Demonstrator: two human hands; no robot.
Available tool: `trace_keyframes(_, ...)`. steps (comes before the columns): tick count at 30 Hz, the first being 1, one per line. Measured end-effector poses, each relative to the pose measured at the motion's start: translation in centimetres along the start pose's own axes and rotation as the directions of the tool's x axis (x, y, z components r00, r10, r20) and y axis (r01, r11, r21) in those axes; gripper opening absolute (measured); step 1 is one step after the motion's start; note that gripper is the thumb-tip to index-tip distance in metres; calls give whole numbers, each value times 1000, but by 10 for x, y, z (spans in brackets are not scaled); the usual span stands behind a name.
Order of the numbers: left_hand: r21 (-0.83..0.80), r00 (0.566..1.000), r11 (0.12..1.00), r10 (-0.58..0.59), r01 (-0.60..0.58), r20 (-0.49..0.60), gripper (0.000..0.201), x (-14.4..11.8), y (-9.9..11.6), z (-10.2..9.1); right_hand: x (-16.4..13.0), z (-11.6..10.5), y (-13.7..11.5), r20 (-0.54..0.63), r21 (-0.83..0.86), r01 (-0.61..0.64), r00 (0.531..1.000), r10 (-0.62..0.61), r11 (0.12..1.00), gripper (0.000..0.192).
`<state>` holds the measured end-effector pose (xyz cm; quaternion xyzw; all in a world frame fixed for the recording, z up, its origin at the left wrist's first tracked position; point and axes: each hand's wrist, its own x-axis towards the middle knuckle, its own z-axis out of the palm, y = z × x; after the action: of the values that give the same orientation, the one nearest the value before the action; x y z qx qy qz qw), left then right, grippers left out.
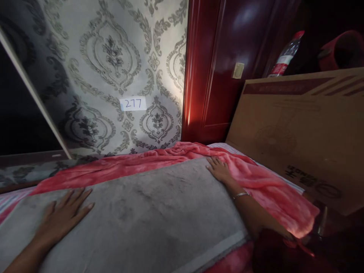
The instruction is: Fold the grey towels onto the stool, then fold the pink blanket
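Note:
A grey plush cloth, perhaps a towel (pixel 148 212), lies spread out flat with a pale band along its near right edge. Under it, a pink fleece blanket (pixel 273 189) shows in folds at the back and right. My left hand (pixel 64 216) rests palm down on the cloth's left part, fingers spread. At the cloth's far right corner, my right hand (pixel 218 169) lies flat with fingers stretched out, a silver bracelet on its wrist. Neither hand grips anything.
A large cardboard box (pixel 301 140) stands at the right, with a plastic bottle (pixel 286 57) on top. Behind are patterned wallpaper with a paper label "277" (pixel 133 103) and a dark red wooden door (pixel 227 45). A dark screen-like panel (pixel 22 110) is at the left.

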<state>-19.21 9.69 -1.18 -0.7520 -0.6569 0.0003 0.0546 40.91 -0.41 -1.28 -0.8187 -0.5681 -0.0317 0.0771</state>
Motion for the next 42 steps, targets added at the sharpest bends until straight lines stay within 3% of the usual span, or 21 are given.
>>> trace_keyframes(4, -23, 1000, 1000, -11, 11, -4, 85, 4, -2, 4, 3, 15, 24, -29, -12, -94, 995, 93, 996, 62)
trace_keyframes(10, 8, 1000, 1000, -10, 10, -4, 74, -3, 11, -9, 5, 30, 29, -108, 2, -59, 992, 59, 998, 63)
trace_keyframes(15, -3, 998, 999, 39, -39, 43, 70, -13, 22, -26, -1, 21, 29, -59, 11, -86, 994, 87, 996, 63)
trace_keyframes(20, -62, 997, 996, 60, -57, 53, 66, -20, 26, -32, -21, 5, 6, 16, 14, -120, 993, 120, 993, 67)
trace_keyframes(22, -87, 997, 994, 72, -68, 40, 65, -22, 25, -32, -40, 7, -9, 5, 10, -64, 998, 63, 998, 67)
trace_keyframes(26, -102, 996, 991, 83, -84, -13, 64, -21, 24, -28, -85, 24, -29, 18, -15, 185, 983, -185, 983, 62)
trace_keyframes(29, -92, 996, 993, 74, -78, -48, 64, -21, 22, -25, -105, 32, -31, 35, -21, 219, 975, -218, 976, 62)
trace_keyframes(35, -81, 998, 995, 52, -49, 29, 66, -33, -3, -25, -108, 27, -31, 44, -16, 190, 981, -189, 982, 63)
trace_keyframes(42, -86, 987, 988, -117, 126, 107, 69, -92, -52, -25, -112, 28, -29, 49, -3, 180, 982, -180, 984, 64)
